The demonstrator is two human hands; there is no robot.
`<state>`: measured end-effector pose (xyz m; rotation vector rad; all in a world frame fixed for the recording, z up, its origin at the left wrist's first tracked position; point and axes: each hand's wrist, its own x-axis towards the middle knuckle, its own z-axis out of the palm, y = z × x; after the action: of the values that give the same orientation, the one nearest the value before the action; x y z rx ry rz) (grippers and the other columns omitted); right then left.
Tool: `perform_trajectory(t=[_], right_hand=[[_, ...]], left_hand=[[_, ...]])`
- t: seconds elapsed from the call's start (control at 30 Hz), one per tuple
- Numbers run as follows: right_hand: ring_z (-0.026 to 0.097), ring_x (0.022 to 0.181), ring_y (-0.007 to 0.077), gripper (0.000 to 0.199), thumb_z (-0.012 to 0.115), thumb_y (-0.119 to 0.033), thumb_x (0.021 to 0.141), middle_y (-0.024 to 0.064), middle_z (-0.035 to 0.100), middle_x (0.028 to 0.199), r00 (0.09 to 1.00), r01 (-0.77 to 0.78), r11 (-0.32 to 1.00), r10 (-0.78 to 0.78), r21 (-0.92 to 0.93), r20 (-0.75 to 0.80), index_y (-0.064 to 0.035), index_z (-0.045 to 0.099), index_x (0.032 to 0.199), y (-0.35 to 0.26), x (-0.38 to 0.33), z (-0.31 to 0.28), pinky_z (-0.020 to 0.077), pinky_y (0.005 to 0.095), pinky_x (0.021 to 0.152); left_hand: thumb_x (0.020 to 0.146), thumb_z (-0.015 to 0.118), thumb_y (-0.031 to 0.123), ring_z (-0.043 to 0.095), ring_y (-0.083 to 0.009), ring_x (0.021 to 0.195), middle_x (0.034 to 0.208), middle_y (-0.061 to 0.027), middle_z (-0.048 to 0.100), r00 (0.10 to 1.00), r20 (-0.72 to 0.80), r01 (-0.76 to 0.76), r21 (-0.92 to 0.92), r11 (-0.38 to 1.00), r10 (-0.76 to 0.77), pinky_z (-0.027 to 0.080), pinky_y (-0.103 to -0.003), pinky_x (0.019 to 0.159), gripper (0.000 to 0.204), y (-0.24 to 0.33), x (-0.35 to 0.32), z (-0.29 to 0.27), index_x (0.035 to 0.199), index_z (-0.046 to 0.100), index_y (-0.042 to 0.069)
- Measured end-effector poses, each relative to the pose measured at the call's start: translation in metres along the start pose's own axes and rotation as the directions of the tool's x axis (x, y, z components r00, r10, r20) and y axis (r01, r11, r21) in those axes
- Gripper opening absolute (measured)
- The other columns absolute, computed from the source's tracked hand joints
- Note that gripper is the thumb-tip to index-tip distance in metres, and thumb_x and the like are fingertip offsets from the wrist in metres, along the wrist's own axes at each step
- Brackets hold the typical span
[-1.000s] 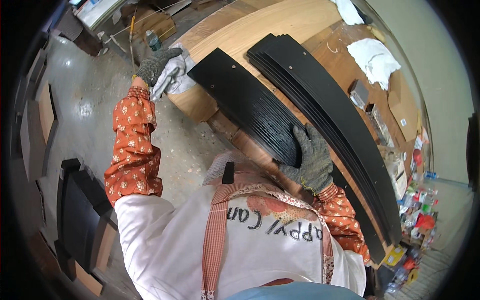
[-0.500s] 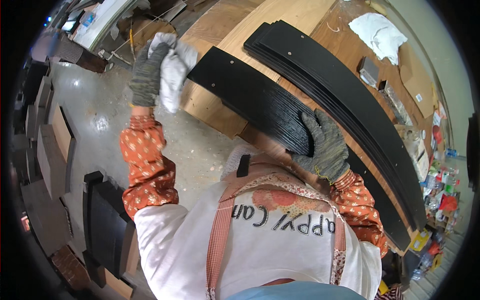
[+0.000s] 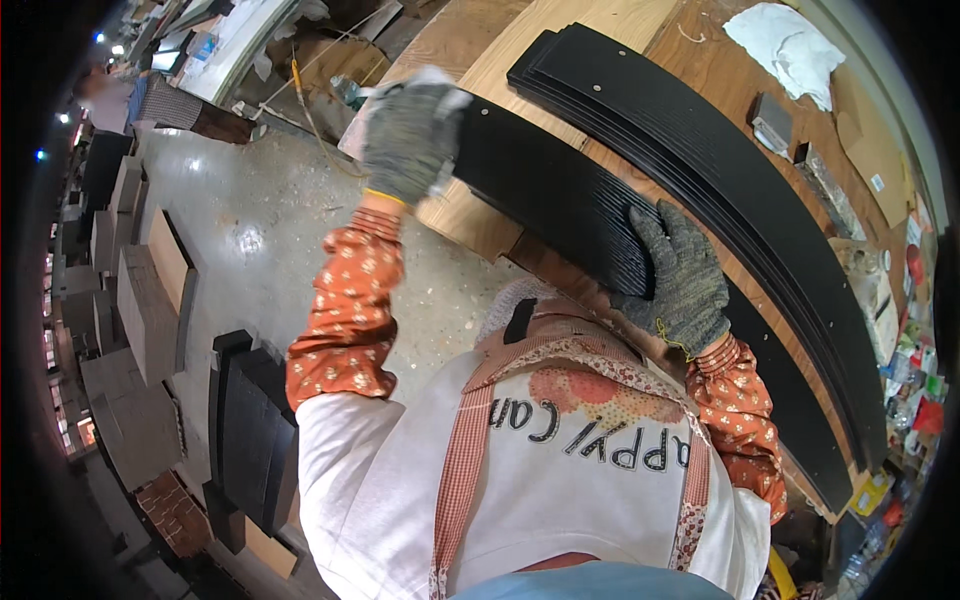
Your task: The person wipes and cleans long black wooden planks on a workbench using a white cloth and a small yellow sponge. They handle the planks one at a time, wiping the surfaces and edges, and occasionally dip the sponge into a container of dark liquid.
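Note:
A long curved black board point(image 3: 530, 165) with a ribbed sheen along its middle lies on the wooden workbench in front of me. At its far left end is my left hand point(image 3: 408, 145), in a grey knitted glove, closed over a white cloth point(image 3: 432, 77); the cloth shows only at the glove's edges, and the fingers are slightly blurred. My right hand point(image 3: 685, 285), gloved alike, rests on the board's middle with thumb and fingers apart. Beyond this board lies a stack of similar curved black boards point(image 3: 690, 140).
A crumpled white cloth point(image 3: 785, 50), a grey block point(image 3: 771, 124) and cardboard point(image 3: 875, 165) lie on the bench's far right. Bottles and clutter point(image 3: 915, 385) crowd the right edge. Dark panels point(image 3: 255, 435) stand on the floor at left. Another person point(image 3: 180, 105) is at upper left.
My left hand has moved with the cloth from beside the board's left end to over that end. My right hand stays on the board. The whole view has shifted slightly.

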<state>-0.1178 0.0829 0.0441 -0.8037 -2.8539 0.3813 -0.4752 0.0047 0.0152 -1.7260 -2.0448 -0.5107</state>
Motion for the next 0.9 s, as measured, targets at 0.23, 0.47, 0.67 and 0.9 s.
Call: perform_trajectory(t=[0.23, 0.47, 0.67, 0.9], right_hand=[[0.044, 0.125, 0.0390, 0.092, 0.084, -0.035, 0.058, 0.0224, 0.041, 0.138, 0.998, -0.047, 0.998, 0.045, 0.048, 0.036, -0.0132, 0.046, 0.138, 0.000, 0.001, -0.004, 0.0356, 0.0465, 0.106], [0.045, 0.124, 0.0394, 0.095, 0.086, -0.034, 0.054, 0.0224, 0.042, 0.138, 0.999, -0.036, 0.998, 0.034, 0.057, 0.037, -0.0128, 0.047, 0.138, -0.001, 0.003, -0.006, 0.0373, 0.0471, 0.104], [0.046, 0.123, 0.0392, 0.092, 0.086, -0.028, 0.055, 0.0217, 0.042, 0.138, 0.999, -0.033, 0.998, 0.032, 0.052, 0.012, -0.0126, 0.047, 0.138, -0.004, 0.002, -0.007, 0.0375, 0.0469, 0.104], [0.045, 0.124, 0.0372, 0.089, 0.084, -0.026, 0.059, 0.0198, 0.041, 0.139, 0.997, -0.048, 0.998, 0.046, 0.042, 0.064, -0.0117, 0.047, 0.138, -0.007, -0.001, -0.010, 0.0372, 0.0457, 0.105]], left_hand=[[0.088, 0.057, 0.024, 0.059, -0.0301, 0.099, 0.111, -0.0090, 0.063, 0.952, -0.059, 0.307, 0.139, 0.942, -0.301, 0.044, -0.045, 0.085, 0.028, -0.040, -0.014, -0.051, 0.113, 0.061, 0.013], [0.082, 0.059, 0.017, 0.055, -0.0291, 0.109, 0.130, -0.0088, 0.055, 0.948, 0.319, -0.048, 0.189, 0.981, -0.015, 0.041, -0.045, 0.094, 0.048, -0.005, -0.049, -0.040, 0.129, 0.055, 0.016], [0.082, 0.055, 0.016, 0.058, -0.0291, 0.101, 0.130, -0.0102, 0.055, 0.956, 0.275, -0.002, 0.363, 0.932, -0.105, 0.045, -0.043, 0.087, 0.046, 0.015, -0.050, -0.039, 0.128, 0.055, 0.014], [0.080, 0.055, 0.016, 0.057, -0.0315, 0.101, 0.129, -0.0107, 0.053, 0.952, 0.264, 0.043, 0.392, 0.919, -0.157, 0.045, -0.044, 0.084, 0.049, 0.029, -0.054, -0.050, 0.128, 0.052, 0.011]])
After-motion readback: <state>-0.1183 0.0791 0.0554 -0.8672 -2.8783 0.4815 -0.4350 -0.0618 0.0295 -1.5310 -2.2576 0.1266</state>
